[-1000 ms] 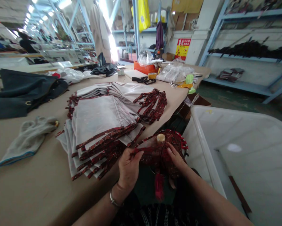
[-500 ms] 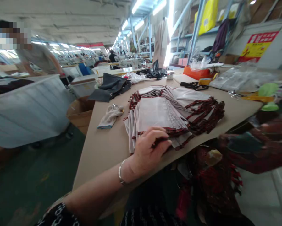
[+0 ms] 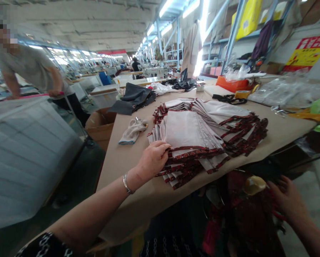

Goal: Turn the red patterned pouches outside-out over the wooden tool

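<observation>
The left hand [image 3: 153,160] is now pinching the near left corner of the front stack of pale cloth pieces [image 3: 182,130] — half a second ago it was lying across the stack's near edge — and its thumb and fingertips are closing on the dark red trim there. The right hand [image 3: 289,200] is hanging low beyond the table edge, beside a round knob [image 3: 254,185] and some dark red cloth [image 3: 257,221]; the blurred red-trimmed piece that was showing out at the right is no longer showing there. For the work, this seems to mean that one piece is being let go while the left hand is settling on the stack. Whether the right hand is gripping anything, I cannot tell, as that corner is dim. The stack is lying near the front of the table [image 3: 138,164], with a second stack [image 3: 218,110] fanning out behind it. A glove [image 3: 134,130] is resting to the left, dark grey fabric [image 3: 138,94] behind that, and an orange box [image 3: 233,84] and plastic bags [image 3: 290,91] are sitting towards the back right. Nothing is covering the pinched corner — the overlapping trims are probably the main hindrance to separating one piece. At far left, another person [image 3: 34,67] is holding a pink rail by a white bin [image 3: 28,153], well apart from the stacks.
</observation>
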Motion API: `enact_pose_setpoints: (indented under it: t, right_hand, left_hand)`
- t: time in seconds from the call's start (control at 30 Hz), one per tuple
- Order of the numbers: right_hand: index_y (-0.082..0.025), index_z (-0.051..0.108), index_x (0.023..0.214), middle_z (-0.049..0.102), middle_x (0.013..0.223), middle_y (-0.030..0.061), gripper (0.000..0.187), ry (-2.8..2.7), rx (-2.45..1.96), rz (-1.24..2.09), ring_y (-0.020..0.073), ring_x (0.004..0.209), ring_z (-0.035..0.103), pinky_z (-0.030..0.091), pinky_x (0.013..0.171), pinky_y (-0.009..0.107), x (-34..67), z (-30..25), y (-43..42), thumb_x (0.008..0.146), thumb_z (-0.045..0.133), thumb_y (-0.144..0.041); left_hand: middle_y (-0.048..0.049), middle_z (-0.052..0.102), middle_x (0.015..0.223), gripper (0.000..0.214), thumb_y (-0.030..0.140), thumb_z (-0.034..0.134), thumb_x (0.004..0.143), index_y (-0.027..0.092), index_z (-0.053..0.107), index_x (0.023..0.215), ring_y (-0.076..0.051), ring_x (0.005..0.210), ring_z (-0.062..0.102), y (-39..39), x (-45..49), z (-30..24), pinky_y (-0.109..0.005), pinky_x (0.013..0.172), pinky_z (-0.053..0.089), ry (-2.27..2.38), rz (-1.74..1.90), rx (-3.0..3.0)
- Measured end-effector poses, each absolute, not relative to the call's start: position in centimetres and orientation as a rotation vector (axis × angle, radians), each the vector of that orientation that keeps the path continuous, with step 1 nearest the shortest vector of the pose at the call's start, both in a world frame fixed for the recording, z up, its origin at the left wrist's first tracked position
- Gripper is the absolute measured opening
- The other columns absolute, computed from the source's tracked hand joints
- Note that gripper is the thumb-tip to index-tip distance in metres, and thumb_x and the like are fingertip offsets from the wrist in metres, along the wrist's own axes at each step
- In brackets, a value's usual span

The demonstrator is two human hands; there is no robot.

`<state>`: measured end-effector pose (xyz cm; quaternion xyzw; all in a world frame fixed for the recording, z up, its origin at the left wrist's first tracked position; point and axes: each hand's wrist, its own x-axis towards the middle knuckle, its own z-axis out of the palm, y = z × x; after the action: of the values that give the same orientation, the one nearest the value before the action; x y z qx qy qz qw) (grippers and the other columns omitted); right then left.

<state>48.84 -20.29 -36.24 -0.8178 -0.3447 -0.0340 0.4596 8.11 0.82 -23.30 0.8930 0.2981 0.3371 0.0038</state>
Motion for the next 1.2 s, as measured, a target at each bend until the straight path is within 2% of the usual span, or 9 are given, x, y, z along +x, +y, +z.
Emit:
enact_pose_setpoints:
  t: [0.1,0.23,0.37,0.63,0.8,0.93,1.0,1.13,1.2]
  right_hand:
    - [-0.026,0.063,0.107,0.07,0.104,0.016,0.031,-0.834,-1.911,-0.204,0.0246,0.086,0.069,0.051,0.073,0.037,44.8,-29.1,-19.0,0.076,0.064,-0.026]
    - [-0.025,0.063,0.107,0.069,0.104,0.0088,0.021,-1.566,-1.584,-0.437,0.0188,0.097,0.065,0.05,0.089,0.033,36.1,-18.8,-15.5,0.09,0.052,-0.026]
    - [-0.018,0.061,0.112,0.066,0.108,0.0089,0.026,-2.09,-1.504,-0.367,0.0258,0.105,0.057,0.048,0.091,0.039,28.7,-15.5,-9.4,0.089,0.054,-0.029]
    - [-0.016,0.062,0.104,0.065,0.101,0.0119,0.029,-2.05,-1.99,-0.572,0.0275,0.092,0.063,0.048,0.075,0.036,29.4,-15.3,-5.5,0.087,0.04,-0.009]
    - [-0.017,0.054,0.122,0.068,0.105,0.0114,0.042,-1.79,-1.977,-0.605,0.0258,0.087,0.066,0.05,0.071,0.034,33.3,-15.6,-13.6,0.08,0.05,-0.016]
    - [-0.021,0.055,0.117,0.071,0.097,0.008,0.037,-1.689,-1.803,-0.624,0.022,0.087,0.067,0.051,0.075,0.03,33.9,-19.0,-22.5,0.08,0.05,-0.016]
    - [-0.02,0.056,0.115,0.072,0.095,0.0078,0.036,-1.641,-1.941,-0.44,0.0219,0.084,0.068,0.052,0.071,0.03,33.6,-22.0,-25.7,0.08,0.048,-0.015]
    - [-0.021,0.062,0.103,0.071,0.084,0.0037,0.027,-1.489,-2.102,0.418,0.0186,0.072,0.067,0.049,0.063,0.028,32.3,-27.6,-28.4,0.086,0.042,-0.015]
    - [-0.021,0.065,0.092,0.069,0.08,0.0025,0.021,-1.294,-1.992,0.667,0.0176,0.073,0.065,0.048,0.067,0.028,31.8,-28.9,-28.7,0.089,0.045,-0.021]
  left_hand:
    - [-0.0077,0.072,0.092,0.025,0.007,0.049,0.08,0.015,0.07,0.092,-0.019,0.085,0.067,1.5,8.4,-23.1,-0.032,0.081,0.055,0.93,0.975,2.886]
    - [-0.0054,0.07,0.085,0.02,0.008,0.051,0.079,0.017,0.068,0.085,-0.018,0.078,0.065,1.8,9.2,-21.6,-0.029,0.073,0.053,1.031,0.994,2.869]
    - [-0.004,0.065,0.079,0.016,0.007,0.052,0.076,0.017,0.064,0.077,-0.017,0.075,0.062,0.9,10.8,-19.2,-0.028,0.07,0.049,1.019,1.163,2.805]
    - [-0.0039,0.06,0.076,0.014,0.008,0.049,0.077,0.018,0.057,0.071,-0.017,0.072,0.058,-1.1,10.9,-17.2,-0.029,0.066,0.047,0.94,1.238,2.985]
    - [-0.0041,0.061,0.075,0.013,0.01,0.049,0.078,0.018,0.059,0.075,-0.016,0.069,0.057,-4.1,11.5,-18.0,-0.028,0.062,0.047,0.849,1.212,2.842]
    - [0.0021,0.057,0.062,0.013,0.011,0.049,0.078,0.02,0.059,0.078,-0.01,0.052,0.053,-9.2,14.2,-19.7,-0.022,0.049,0.044,0.662,0.988,2.155]
    - [0.0029,0.058,0.065,0.003,0.02,0.055,0.081,0.021,0.057,0.081,-0.009,0.049,0.055,-11.6,15.7,-20.7,-0.021,0.045,0.046,0.61,0.843,1.642]
    - [0.0026,0.06,0.07,0.022,0.031,0.071,0.072,0.02,0.054,0.082,-0.012,0.054,0.06,-14.5,18.6,-23.3,-0.024,0.046,0.053,0.589,0.526,0.887]
    - [0.0028,0.059,0.067,0.026,0.032,0.074,0.069,0.019,0.054,0.08,-0.012,0.054,0.059,-14.9,19.7,-25.0,-0.022,0.045,0.052,0.63,0.419,0.793]
